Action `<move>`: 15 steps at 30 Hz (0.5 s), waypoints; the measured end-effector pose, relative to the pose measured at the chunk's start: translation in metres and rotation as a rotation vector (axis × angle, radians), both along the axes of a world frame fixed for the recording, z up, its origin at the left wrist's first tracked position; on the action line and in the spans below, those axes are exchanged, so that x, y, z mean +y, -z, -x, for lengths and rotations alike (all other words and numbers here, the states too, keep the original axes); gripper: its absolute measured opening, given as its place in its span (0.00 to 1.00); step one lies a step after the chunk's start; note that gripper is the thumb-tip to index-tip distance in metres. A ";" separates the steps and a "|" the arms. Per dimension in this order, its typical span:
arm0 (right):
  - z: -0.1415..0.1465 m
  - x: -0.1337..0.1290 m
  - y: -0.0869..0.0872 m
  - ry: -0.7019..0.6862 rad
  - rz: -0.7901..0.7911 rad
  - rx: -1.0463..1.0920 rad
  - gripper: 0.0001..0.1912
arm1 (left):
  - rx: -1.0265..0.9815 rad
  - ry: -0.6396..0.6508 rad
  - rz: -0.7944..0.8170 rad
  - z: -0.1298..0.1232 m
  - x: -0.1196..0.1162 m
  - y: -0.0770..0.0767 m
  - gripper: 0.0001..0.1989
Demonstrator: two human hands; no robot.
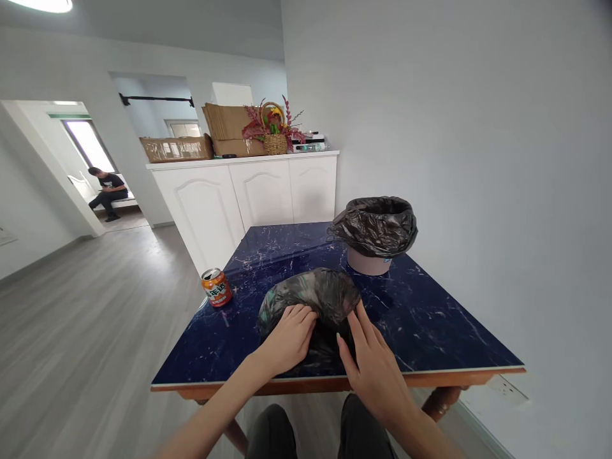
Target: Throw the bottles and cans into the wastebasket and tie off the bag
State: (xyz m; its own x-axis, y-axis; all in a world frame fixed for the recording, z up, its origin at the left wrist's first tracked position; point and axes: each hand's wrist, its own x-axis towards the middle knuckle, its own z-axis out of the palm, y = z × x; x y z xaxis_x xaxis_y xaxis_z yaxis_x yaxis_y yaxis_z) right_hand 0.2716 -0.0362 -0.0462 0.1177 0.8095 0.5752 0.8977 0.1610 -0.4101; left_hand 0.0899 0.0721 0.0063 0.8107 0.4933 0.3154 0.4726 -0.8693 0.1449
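Observation:
A filled black garbage bag lies near the front edge of the blue table. My left hand is closed on the bag's near side, its fingers curled into the plastic. My right hand holds the bag's right side, with the thumb apart from the fingers and dark plastic between them. Through the thin film a few greenish and pale patches show, but the contents cannot be made out. Behind the bag, to the right, stands a pinkish-grey trash can with a black liner folded over its rim.
An orange drink can stands upright at the left edge of the table. Beyond is a white cabinet bearing cardboard boxes and a flower basket. A wall rises on the right. Another person sits in a far room.

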 end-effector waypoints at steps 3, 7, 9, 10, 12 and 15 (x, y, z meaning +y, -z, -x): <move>-0.015 -0.003 -0.002 0.021 0.019 0.056 0.32 | 0.034 -0.028 -0.093 -0.026 0.016 0.000 0.15; -0.037 0.003 0.000 0.094 0.059 0.263 0.33 | 0.039 -0.026 -0.103 -0.052 0.034 -0.002 0.15; -0.047 0.012 0.002 0.079 0.109 0.369 0.30 | 0.043 -0.007 -0.091 -0.062 0.043 -0.003 0.14; -0.052 0.017 0.003 0.050 0.139 0.411 0.27 | 0.042 0.006 -0.085 -0.066 0.046 -0.004 0.15; -0.061 0.025 0.002 -0.001 0.173 0.478 0.22 | 0.031 0.032 -0.078 -0.073 0.052 -0.007 0.16; -0.071 0.028 -0.005 0.009 0.072 0.596 0.22 | -0.001 0.050 -0.080 -0.080 0.058 -0.012 0.18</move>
